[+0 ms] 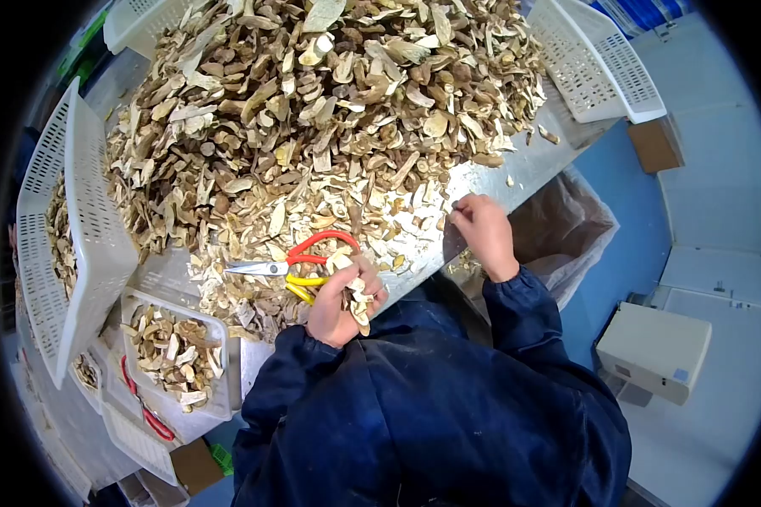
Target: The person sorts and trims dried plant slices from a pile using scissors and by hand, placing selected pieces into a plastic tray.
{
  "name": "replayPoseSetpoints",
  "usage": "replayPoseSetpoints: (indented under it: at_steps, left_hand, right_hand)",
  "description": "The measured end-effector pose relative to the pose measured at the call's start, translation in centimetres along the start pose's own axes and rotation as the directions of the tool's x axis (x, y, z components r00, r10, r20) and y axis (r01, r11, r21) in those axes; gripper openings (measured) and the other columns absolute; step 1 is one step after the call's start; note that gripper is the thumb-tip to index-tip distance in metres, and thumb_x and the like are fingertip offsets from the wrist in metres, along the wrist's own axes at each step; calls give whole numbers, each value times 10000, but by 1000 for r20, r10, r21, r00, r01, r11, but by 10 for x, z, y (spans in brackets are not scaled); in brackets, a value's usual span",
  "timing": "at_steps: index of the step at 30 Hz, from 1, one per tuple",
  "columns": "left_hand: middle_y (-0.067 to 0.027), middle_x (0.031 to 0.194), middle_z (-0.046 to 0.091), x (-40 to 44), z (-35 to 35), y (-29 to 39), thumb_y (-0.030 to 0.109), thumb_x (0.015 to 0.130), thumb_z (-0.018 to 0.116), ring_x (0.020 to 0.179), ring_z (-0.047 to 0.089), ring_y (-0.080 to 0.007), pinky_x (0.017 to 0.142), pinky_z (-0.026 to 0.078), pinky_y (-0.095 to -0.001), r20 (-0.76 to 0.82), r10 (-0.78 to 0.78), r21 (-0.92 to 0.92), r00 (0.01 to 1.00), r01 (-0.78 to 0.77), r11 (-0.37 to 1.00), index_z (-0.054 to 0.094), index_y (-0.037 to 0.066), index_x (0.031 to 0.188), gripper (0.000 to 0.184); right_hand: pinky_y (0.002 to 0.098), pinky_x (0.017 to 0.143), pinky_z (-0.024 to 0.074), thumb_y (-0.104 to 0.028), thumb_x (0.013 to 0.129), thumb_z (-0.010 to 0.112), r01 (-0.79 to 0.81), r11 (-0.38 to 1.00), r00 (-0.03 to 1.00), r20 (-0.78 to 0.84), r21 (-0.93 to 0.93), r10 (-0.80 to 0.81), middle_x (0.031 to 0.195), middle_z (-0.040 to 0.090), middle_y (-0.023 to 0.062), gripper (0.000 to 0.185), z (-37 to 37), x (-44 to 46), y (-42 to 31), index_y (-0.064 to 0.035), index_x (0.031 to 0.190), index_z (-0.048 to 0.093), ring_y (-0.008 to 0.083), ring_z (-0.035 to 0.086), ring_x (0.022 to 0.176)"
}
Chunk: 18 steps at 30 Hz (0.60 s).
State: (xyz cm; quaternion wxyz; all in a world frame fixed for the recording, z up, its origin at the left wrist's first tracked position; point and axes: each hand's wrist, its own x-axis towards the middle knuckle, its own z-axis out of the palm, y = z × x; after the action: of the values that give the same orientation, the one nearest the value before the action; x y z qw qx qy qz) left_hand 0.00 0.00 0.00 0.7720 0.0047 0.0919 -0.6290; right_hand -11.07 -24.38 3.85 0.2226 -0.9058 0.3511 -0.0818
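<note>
My left hand (336, 311) is closed around several pale dried mushroom slices (359, 306), which stick out between thumb and fingers. Just beyond that hand, a pair of scissors (266, 268) with one red and one yellow handle lies on the mushroom pieces, blades pointing left. At the table's front edge, my right hand (488, 237) has thumb and fingers pinched together. A small dark bit shows at its fingertips, too small to name. A large heap of dried mushroom slices (313, 127) covers the metal table (473, 179), with smaller scraps nearest me.
White perforated baskets stand at the left (101, 245) and back right (600, 63). A white tray (226, 372) of slices sits at lower left, beside red-handled scissors (156, 422). A bin with a clear plastic liner (579, 220) stands below the right table edge.
</note>
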Motion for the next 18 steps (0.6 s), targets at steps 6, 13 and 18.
replayPoseSetpoints:
  at_steps: [6,13,18]
  left_hand:
    - [-82,1080,525,4,15,1,149,928,494,978,511,-194,926,439,-353,-262,31,140,965,6,990,464,40,1249,340]
    - [-143,1436,391,7,29,-6,166,935,425,1353,341,-276,1119,292,-430,-216,77,150,973,-45,988,331,43,1421,510]
    - [-82,992,563,4,16,-9,219,925,470,944,561,-220,829,485,-360,-237,70,113,969,-44,993,527,35,1047,227]
  right_hand:
    - [338,623,476,-110,810,621,-102,979,994,44,179,96,831,633,128,120,12,2,-1,-17,879,590,250,615,690]
    - [253,596,436,-80,824,638,-1,868,972,205,497,-117,794,599,40,155,-13,-17,-49,-12,961,611,114,540,630]
    - [304,609,450,-71,784,645,233,970,966,97,65,-238,745,587,111,162,10,-4,-26,-16,936,625,224,581,639]
